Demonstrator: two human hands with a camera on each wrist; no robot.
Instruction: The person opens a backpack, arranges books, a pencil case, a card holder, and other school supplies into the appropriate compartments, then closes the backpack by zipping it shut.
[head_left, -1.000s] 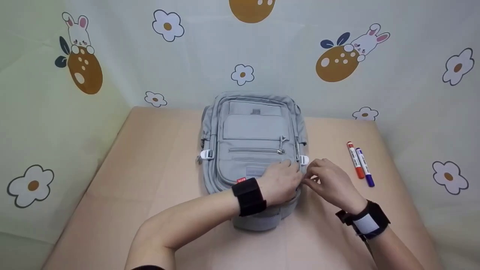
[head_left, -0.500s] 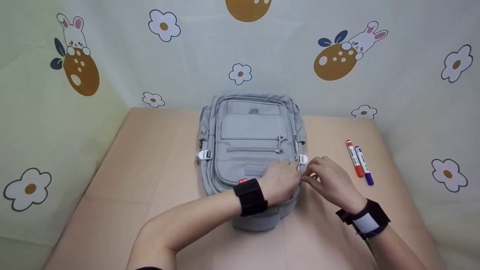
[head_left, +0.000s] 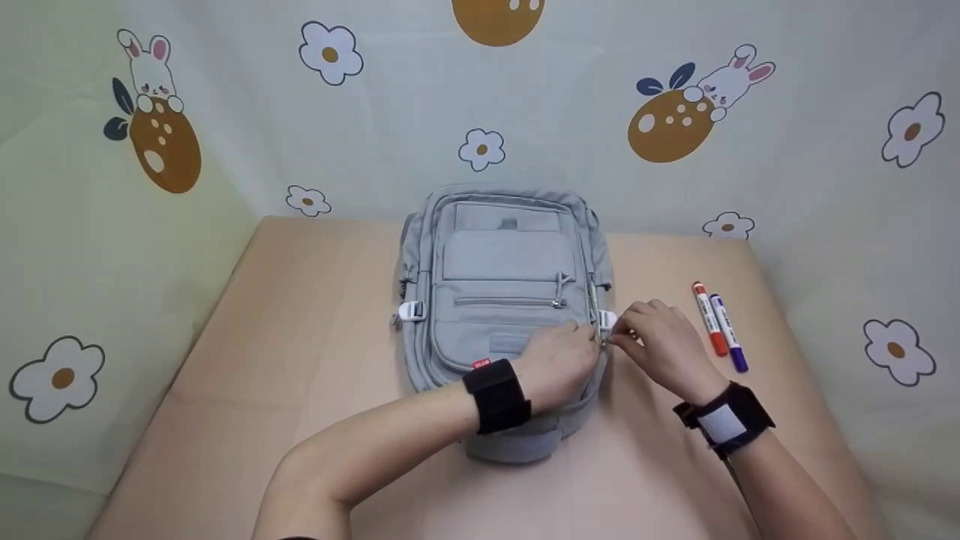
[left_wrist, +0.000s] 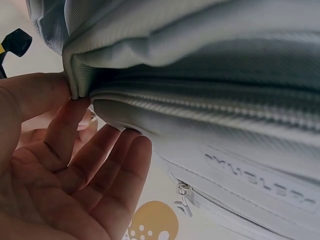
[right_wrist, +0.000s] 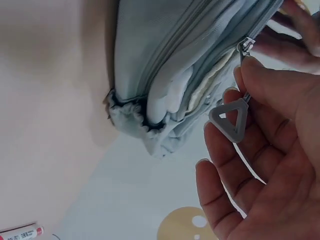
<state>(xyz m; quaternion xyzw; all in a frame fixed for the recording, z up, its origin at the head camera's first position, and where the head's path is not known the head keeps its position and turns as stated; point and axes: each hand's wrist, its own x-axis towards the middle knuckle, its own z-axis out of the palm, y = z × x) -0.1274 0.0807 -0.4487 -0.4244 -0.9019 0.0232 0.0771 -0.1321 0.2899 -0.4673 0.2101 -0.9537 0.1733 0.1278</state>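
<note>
A grey backpack (head_left: 504,255) lies front side up on the table. At its lower right side, my left hand (head_left: 559,364) pinches the fabric edge between thumb and index finger, beside the zipper teeth (left_wrist: 210,107) in the left wrist view. My right hand (head_left: 664,345) is just to the right of it, by the white side buckle (head_left: 608,320). In the right wrist view its thumb and index finger pinch a zipper pull (right_wrist: 232,120) with a grey triangular end, attached to a metal slider (right_wrist: 246,45). The side zipper stands partly open, showing pale lining.
A red marker (head_left: 710,319) and a blue-purple marker (head_left: 729,334) lie side by side on the table (head_left: 300,322), right of the backpack. A patterned cloth wall (head_left: 405,97) rises behind the table. Another white buckle (head_left: 411,310) sits on the bag's left side.
My right hand has moved a little up the side of the backpack, away from the near edge, with the zipper pull. The left hand stays at the lower right side.
</note>
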